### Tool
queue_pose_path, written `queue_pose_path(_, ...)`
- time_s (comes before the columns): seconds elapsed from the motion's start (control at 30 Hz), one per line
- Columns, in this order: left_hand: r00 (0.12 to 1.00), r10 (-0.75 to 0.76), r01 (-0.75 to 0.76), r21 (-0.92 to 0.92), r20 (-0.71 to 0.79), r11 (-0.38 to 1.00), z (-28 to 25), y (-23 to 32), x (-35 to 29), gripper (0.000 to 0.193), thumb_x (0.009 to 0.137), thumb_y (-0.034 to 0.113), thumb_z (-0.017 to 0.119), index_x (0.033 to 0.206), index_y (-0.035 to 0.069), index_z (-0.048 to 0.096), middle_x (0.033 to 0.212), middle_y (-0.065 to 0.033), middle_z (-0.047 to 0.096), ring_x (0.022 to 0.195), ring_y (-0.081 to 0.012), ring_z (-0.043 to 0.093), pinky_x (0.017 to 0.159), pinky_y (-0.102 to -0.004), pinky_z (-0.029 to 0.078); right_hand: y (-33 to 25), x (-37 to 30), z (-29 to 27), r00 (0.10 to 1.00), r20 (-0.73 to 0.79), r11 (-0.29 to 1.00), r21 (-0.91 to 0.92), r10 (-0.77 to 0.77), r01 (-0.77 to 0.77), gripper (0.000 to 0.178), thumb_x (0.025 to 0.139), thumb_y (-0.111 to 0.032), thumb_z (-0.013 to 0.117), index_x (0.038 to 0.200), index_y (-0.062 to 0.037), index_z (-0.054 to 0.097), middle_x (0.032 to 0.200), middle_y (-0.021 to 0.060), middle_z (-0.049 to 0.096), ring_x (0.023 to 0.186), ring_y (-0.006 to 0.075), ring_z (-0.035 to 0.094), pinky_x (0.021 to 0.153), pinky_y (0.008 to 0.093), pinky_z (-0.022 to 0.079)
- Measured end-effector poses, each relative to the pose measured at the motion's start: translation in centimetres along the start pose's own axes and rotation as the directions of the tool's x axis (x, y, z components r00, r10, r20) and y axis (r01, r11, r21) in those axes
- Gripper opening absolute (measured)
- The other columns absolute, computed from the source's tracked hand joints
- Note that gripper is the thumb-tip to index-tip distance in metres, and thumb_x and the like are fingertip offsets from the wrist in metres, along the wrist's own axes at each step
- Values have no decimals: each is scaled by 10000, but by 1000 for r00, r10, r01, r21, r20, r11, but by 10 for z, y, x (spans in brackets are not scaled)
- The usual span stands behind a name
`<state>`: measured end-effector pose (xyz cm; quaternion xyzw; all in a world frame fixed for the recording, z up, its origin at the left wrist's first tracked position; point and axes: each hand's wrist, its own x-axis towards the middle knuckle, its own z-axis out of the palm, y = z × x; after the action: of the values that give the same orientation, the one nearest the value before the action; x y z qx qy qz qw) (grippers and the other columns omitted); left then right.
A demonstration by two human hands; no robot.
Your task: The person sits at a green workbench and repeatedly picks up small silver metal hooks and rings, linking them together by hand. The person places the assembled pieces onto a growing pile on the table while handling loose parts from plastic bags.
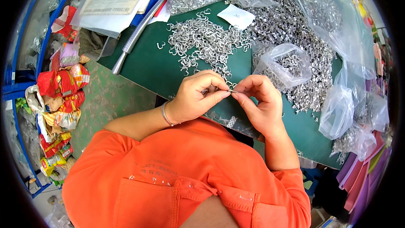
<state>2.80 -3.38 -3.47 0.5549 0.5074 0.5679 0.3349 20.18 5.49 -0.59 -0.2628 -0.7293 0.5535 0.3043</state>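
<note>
In front of my chest, my left hand [197, 96] and my right hand [262, 100] meet fingertip to fingertip. A small silvery metal piece [232, 90] is pinched between both thumbs and forefingers; its exact shape is mostly hidden. Something dark and metallic also shows inside the curled fingers of my left hand. Just beyond my hands lies a loose heap of curved silver metal hooks [202, 40] on the green tabletop [143, 65]. To the right spreads a larger pile of small shiny metal clips [314, 86].
An open plastic bag [291, 65] of metal parts rests on the right pile. Other clear bags [336, 112] line the right edge. A white paper slip [236, 16] sits between the heaps. At the far left are a metal-handled tool [139, 31] and papers [116, 0]; colourful wrappers [59, 84] fill a rack.
</note>
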Motion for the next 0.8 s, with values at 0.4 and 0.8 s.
queue_pose_path(0.4,999,35,-35,50,-3,998,-2,2,1,107,818,-44,700,882,21,645,885,-49,630,663,-73,515,570,-210,409,-7,5,-6,976,73,949,-230,-206,217,211,759,92,709,926,-2,622,859,90,648,737,195,646,655,294,532)
queue_pose_path(0.8,992,-107,99,-108,-69,989,0,-1,-5,96,883,-29,645,973,-11,617,915,-40,590,741,-52,521,643,-189,415,-11,10,-8,835,-44,699,-572,-549,430,240,695,66,724,914,-16,672,866,101,633,740,270,606,665,359,501)
